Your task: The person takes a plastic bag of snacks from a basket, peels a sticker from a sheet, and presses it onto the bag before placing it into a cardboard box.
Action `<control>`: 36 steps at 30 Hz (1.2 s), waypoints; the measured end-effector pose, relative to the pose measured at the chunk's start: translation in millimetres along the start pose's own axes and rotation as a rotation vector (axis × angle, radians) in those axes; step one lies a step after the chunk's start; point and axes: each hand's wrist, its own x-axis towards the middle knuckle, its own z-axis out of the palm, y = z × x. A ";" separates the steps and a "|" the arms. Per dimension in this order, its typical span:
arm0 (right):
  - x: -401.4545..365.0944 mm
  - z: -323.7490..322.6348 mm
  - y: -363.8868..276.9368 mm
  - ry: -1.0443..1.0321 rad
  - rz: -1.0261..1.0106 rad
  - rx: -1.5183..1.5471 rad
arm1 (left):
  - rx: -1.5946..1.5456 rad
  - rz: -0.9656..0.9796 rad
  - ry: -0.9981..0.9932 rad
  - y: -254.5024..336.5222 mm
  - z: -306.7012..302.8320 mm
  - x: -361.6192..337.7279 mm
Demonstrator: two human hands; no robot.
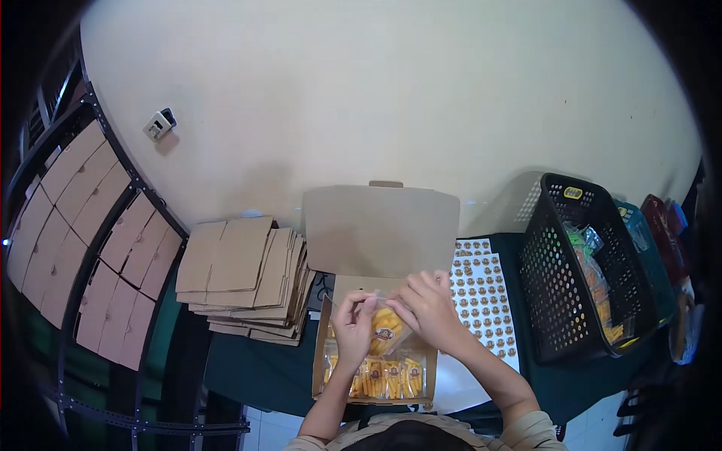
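Over an open cardboard box (382, 197), my left hand (353, 325) pinches the top edge of a clear bag of yellow sticks (386, 334) with a round brown label. My right hand (427, 307) grips the same bag's top edge from the other side, its fingers closed. Several more labelled packs of yellow sticks (391, 378) stand in a row at the near side of the box. The hands and the held bag hide part of the box's inside.
Flattened cardboard boxes (226, 255) are stacked on the left. Sheets of round stickers (481, 304) lie right of the box. Farther right stands a black perforated basket (553, 278) holding bags. A shelf rack (113, 240) with boxes is at far left.
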 end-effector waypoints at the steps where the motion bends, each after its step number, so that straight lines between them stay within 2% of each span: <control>1: -1.3 0.4 2.4 0.008 -0.003 0.009 | -0.020 -0.011 0.013 0.9 -0.2 0.8; 6: -12.8 -4.9 14.0 0.002 0.026 0.029 | 0.011 0.038 0.093 -7.8 -10.7 6.8; 14: -30.0 -8.9 22.5 -0.023 0.114 0.186 | -0.008 0.006 0.084 -8.1 -9.4 4.8; 17: -36.6 -9.8 24.1 -0.022 0.136 0.195 | -0.047 -0.142 -0.152 -1.1 -15.0 8.4; 18: -37.7 -10.8 24.4 -0.033 0.141 0.184 | -0.050 -0.141 -0.148 2.5 -14.7 8.7; 20: -34.7 -14.1 19.1 -0.036 0.115 0.174 | 0.117 -0.015 -0.272 10.6 -14.3 9.7; 21: -32.9 -16.1 15.6 -0.035 0.090 0.165 | 0.215 -0.014 -0.276 9.5 -19.1 8.3; 26: -24.6 -25.7 8.0 -0.033 0.088 0.188 | 0.184 0.062 -0.193 9.9 -16.3 2.8; 28: -24.5 -26.9 7.5 -0.081 0.109 0.279 | 0.337 0.222 -0.200 10.4 -16.5 3.0; 32: -27.8 -21.7 9.6 -0.072 0.180 0.316 | 0.417 0.116 -0.228 2.7 -20.0 2.4; 34: -29.7 -15.6 9.7 -0.026 0.142 0.260 | 0.381 0.120 -0.240 5.9 -12.3 1.5; 36: -31.6 -7.9 5.0 0.056 0.379 0.443 | 0.328 0.190 0.026 6.6 1.6 -1.3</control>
